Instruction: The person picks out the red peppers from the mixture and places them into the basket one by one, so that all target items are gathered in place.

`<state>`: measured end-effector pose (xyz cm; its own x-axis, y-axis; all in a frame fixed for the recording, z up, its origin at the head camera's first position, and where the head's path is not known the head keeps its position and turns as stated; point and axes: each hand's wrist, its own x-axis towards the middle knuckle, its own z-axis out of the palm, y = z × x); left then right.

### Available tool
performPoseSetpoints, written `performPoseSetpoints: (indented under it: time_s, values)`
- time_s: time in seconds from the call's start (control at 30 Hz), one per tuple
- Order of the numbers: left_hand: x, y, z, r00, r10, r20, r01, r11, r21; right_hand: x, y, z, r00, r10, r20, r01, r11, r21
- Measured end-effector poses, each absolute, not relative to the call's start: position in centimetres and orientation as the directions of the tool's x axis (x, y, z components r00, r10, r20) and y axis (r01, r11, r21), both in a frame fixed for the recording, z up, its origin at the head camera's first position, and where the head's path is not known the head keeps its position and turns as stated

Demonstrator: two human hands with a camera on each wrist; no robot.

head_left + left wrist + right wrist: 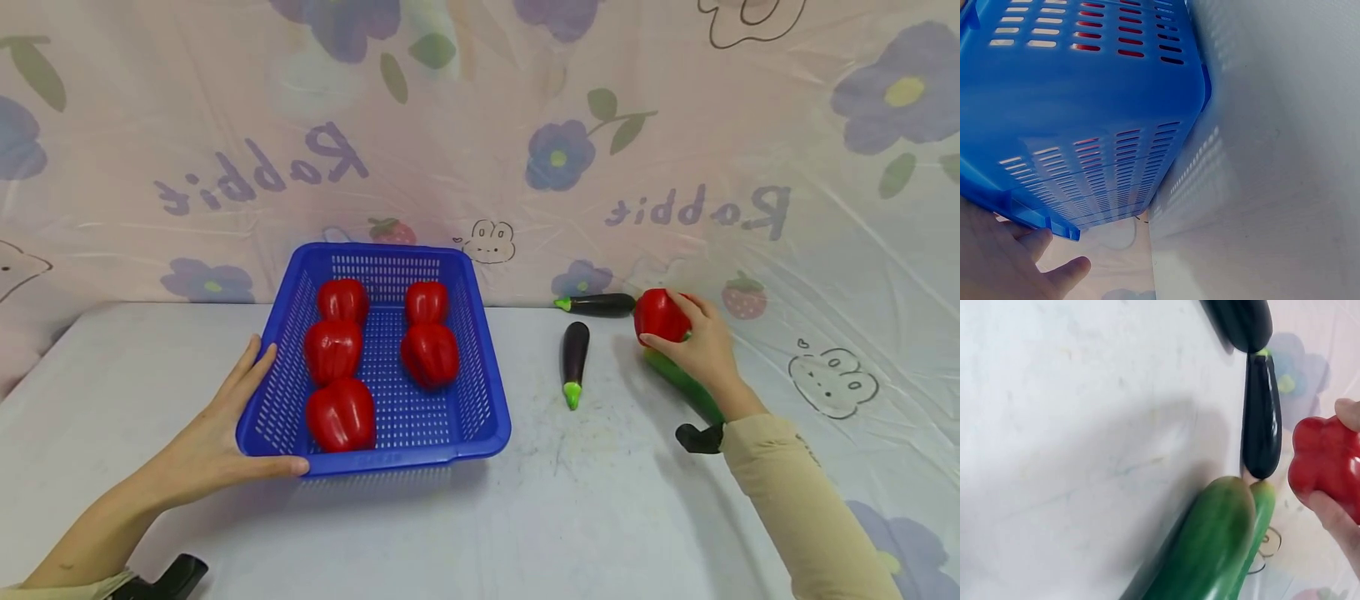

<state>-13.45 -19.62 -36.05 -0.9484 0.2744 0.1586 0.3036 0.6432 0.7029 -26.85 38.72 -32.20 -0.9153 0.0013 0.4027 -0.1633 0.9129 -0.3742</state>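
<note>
A blue plastic basket (480, 375) holds several red bell peppers (332, 352), three in a left column and two in a right one. My left hand (217, 425) spans its near left corner. The thumb lies along the front rim, and the fairly straight fingers (1029, 244) touch the left side. Over to the right, my right hand (705, 346) pinches another red bell pepper (660, 317) between thumb and fingers. In the right wrist view that pepper appears apart from two green cucumbers (1204, 550) and a dark eggplant (1262, 419).
Between basket and right hand, one eggplant (575, 362) points its green stem toward me; another eggplant (600, 305) lies sideways along the back edge. A patterned sheet (465, 150) rises behind the white table (570, 517). Black straps (699, 437) sit at both wrists.
</note>
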Motion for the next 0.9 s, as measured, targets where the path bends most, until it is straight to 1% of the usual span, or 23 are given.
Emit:
performPoseSetpoints:
  time_s: [0.37, 0.57, 0.9]
  values:
    - [-13.4, -19.6, -36.1, -0.949, 0.273, 0.155, 0.301, 0.647, 0.701, -26.5, 36.7, -31.8, -0.91, -0.045, 0.412, -0.219, 0.896, -0.385]
    - [-13.5, -19.6, -36.0, -0.948, 0.275, 0.159, 0.305, 0.647, 0.699, -26.4, 35.5, -31.6, -0.902, -0.076, 0.426, -0.25, 0.895, -0.37]
    - [-13.4, -19.7, -36.1, -0.945, 0.279, 0.172, 0.316, 0.63, 0.71, -26.3, 33.6, -32.0, -0.861, -0.148, 0.487, -0.341, 0.877, -0.338]
